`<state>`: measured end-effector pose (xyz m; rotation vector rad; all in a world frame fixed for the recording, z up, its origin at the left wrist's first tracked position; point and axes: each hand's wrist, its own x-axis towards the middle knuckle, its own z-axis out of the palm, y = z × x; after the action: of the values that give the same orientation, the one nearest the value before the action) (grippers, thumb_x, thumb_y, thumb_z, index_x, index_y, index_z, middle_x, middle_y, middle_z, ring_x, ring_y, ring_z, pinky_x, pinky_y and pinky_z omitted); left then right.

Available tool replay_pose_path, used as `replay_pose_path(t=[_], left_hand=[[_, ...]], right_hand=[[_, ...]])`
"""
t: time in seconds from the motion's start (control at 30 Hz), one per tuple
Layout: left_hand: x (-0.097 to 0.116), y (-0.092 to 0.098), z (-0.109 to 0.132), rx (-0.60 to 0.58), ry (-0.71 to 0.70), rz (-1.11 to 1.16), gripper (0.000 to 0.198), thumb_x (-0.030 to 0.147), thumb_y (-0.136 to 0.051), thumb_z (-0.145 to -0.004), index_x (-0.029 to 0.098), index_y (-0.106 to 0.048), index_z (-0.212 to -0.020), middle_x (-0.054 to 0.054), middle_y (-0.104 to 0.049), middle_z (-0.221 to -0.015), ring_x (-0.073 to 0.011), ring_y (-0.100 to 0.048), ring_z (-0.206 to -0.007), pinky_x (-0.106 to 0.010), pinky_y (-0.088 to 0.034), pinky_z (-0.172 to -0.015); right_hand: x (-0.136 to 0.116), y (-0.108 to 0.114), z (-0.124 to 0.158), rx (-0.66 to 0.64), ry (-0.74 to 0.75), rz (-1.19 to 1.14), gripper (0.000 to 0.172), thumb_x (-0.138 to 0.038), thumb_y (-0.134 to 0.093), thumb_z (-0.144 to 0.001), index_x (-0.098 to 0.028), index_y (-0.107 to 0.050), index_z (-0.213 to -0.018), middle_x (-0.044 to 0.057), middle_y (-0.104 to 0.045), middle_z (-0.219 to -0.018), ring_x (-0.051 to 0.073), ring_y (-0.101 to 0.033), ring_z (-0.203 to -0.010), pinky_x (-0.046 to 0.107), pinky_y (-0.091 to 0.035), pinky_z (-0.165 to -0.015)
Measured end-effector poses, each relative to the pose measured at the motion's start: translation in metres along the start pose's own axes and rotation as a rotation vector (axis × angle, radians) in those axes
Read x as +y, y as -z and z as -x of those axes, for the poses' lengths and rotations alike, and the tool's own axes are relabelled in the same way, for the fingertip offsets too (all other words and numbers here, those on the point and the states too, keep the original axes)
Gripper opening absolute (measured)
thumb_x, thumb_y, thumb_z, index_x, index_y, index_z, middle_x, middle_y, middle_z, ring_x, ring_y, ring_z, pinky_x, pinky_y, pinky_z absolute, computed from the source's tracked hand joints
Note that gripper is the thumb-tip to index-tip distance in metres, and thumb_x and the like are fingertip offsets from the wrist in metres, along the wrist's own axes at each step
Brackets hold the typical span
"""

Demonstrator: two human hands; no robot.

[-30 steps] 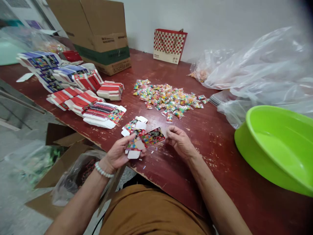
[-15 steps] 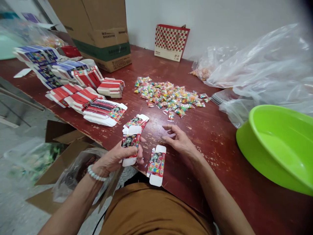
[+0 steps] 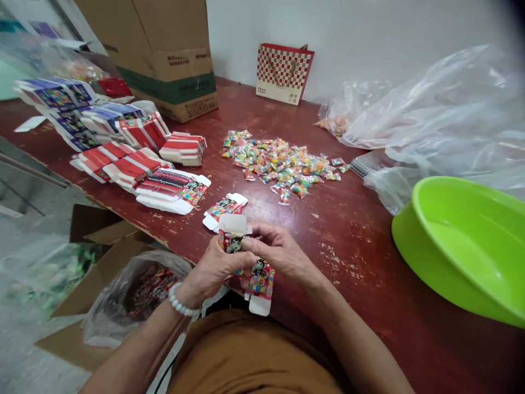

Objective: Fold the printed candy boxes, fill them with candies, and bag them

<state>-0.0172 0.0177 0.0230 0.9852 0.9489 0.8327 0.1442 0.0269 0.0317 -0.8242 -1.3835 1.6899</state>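
Between both hands is a small printed candy box, its white end flap sticking up. My left hand grips it from the left, thumb across the front. My right hand closes on its right side, thumb and fingers on the card; some fingers are hidden behind it. Just below, a second candy box lies at the table's edge, partly covered by my hands. Beyond them rests a small stack of flat candy boxes. Farther off is a pile of wrapped candies.
Bundles of flat red boxes and blue ones cover the left of the table. A large carton and a checked paper bag stand behind. At right are a green basin and plastic bags. Below left sits an open carton.
My right hand has moved left and taken hold of the candy box with my left hand. My left hand has shifted slightly right with it. The view has turned a little.
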Motion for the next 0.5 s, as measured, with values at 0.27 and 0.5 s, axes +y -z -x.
replay_pose_path(t=[0.27,0.5], left_hand=[[-0.003,-0.004,-0.006,0.056,-0.053,0.017,0.048,0.037,-0.083,-0.076,0.018,-0.059,-0.112,-0.006,-0.074,-0.103,-0.0185,-0.071,-0.086,-0.028,-0.061,-0.072],[-0.003,-0.017,0.006,0.222,-0.153,0.141,0.070,0.023,-0.087,-0.069,0.023,-0.044,-0.125,-0.004,-0.074,-0.106,-0.0191,-0.073,-0.084,-0.031,-0.062,-0.072]], right_hand=[[0.009,0.009,-0.002,0.356,0.121,0.142,0.020,-0.038,-0.066,-0.089,-0.021,-0.075,-0.094,0.002,-0.072,-0.086,0.017,-0.064,-0.080,0.027,-0.051,-0.073],[0.018,-0.003,-0.002,0.416,0.115,0.014,0.021,-0.035,-0.067,-0.087,-0.020,-0.073,-0.100,0.001,-0.072,-0.086,0.017,-0.064,-0.079,0.029,-0.051,-0.075]])
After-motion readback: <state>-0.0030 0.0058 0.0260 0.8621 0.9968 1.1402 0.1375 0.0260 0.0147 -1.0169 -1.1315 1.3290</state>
